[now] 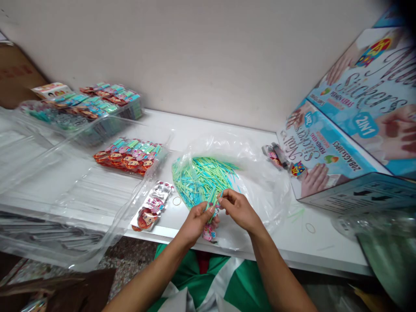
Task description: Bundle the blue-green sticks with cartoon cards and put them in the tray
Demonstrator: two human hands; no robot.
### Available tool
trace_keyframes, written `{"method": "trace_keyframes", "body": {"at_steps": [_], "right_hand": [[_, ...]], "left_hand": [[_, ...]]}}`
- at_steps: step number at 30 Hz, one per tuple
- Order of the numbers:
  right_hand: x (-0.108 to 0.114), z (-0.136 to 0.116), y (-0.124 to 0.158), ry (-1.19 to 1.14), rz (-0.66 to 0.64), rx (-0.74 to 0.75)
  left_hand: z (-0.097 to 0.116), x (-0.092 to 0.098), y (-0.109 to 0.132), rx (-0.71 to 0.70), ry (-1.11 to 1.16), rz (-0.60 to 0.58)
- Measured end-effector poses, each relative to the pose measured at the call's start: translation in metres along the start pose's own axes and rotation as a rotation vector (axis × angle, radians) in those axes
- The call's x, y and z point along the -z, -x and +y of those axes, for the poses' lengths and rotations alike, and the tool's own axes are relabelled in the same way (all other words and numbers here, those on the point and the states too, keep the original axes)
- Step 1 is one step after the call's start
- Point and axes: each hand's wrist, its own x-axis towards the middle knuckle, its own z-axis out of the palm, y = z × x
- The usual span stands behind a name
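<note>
My left hand (196,219) is closed around a small pink cartoon sticker packet (209,233) and a green stick, just over the near edge of the white table (325,242). My right hand (236,208) pinches a thin green stick (217,200) at the left hand's fingertips. Directly behind both hands lies a heap of green and blue sticks (201,177) on an open clear plastic bag (260,182).
One sticker packet (151,210) and a rubber band (177,200) lie left of my hands. Rows of packets (130,155) fill clear trays (81,112) at left. A "Nail Stickers" carton (351,130) stands at right, another rubber band (310,228) near it.
</note>
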Motion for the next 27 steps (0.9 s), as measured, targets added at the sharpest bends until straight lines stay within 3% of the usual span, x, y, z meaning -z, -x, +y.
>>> {"method": "trace_keyframes", "body": {"at_steps": [14,19,27], "right_hand": [[-0.026,-0.008,-0.023,0.159,-0.082,0.017],[-0.036,-0.015,-0.025,0.082,-0.096,0.058],[-0.031,-0.017,-0.028,0.049,-0.222,0.151]], "left_hand": [[0.008,0.023,0.010,0.019,0.093,0.061],[0.011,0.029,0.014,-0.012,0.094,0.060],[0.010,0.021,0.024,-0.010,0.103,0.116]]}}
